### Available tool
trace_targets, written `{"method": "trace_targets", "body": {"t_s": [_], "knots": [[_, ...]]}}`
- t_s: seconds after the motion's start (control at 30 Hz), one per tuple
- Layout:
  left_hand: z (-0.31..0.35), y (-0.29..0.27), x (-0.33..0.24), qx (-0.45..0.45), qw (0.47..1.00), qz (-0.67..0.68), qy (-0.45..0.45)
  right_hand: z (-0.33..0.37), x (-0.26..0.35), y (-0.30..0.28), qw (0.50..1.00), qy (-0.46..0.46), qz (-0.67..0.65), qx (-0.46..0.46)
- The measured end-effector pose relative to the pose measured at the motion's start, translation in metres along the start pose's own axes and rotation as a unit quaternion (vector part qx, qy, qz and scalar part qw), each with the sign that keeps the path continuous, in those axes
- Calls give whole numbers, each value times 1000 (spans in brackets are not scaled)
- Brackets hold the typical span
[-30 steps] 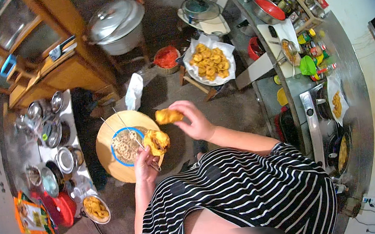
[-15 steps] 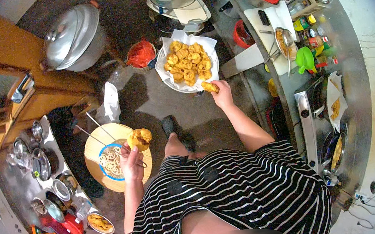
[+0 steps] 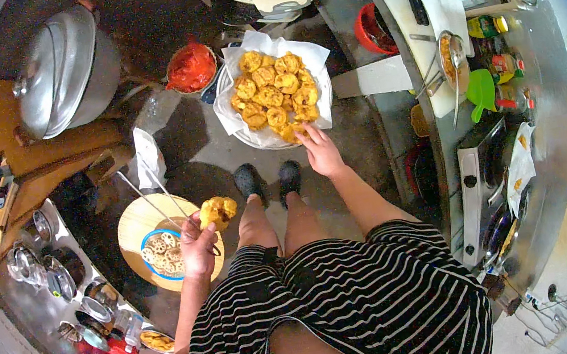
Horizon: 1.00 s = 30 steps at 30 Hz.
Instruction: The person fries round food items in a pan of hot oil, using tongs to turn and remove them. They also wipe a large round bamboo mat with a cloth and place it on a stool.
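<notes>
My left hand is closed around a golden-brown fried fritter, a lumpy piece with a darker patch. Thin metal rods like long tongs run from the same hand, spreading apart at their far end. Below it, a blue-rimmed bowl of sliced lotus root rests on a round wooden stool. My right hand reaches to the near edge of a pile of fried fritters, its fingers stretched out and apart. The fingertips touch or nearly touch the nearest piece. White paper lines the round container under the pile.
A large lidded metal pot stands at far left, with a red-lined bucket beside the fritters. To the right is a counter with a gas stove, a white board and jars. Metal bowls crowd the left table.
My right hand has moved left to the pile; the fritter it held now lies at the pile's near edge, and its fingers have spread. My left hand still holds its fritter.
</notes>
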<state>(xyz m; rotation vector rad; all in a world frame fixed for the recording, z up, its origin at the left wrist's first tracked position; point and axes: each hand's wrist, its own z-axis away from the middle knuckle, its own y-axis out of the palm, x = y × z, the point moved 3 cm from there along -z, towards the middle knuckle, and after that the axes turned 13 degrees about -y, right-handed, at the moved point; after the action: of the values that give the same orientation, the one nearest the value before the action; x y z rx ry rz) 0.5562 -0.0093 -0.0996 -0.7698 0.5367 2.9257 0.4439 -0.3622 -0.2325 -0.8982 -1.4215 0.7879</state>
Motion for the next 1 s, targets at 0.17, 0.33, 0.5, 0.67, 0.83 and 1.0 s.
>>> {"method": "trace_targets", "body": {"t_s": [0.17,0.33,0.5,0.67,0.83,1.0], "knots": [[-33,37,23,2,996,-82,18,16,11,-21,979,127,-80,-137],[-74,78,65,33,998,32,-30,6,88,-13,692,180,-699,4],[-74,92,73,32,999,-25,-16,-10,76,-16,766,197,-611,-36],[-59,73,57,-64,997,-33,12,-49,53,-17,975,95,-172,-107],[-39,48,67,-93,995,-32,-26,-50,48,36,996,23,53,74],[-27,36,72,-92,996,-18,-13,-30,55,27,999,28,5,30]]}}
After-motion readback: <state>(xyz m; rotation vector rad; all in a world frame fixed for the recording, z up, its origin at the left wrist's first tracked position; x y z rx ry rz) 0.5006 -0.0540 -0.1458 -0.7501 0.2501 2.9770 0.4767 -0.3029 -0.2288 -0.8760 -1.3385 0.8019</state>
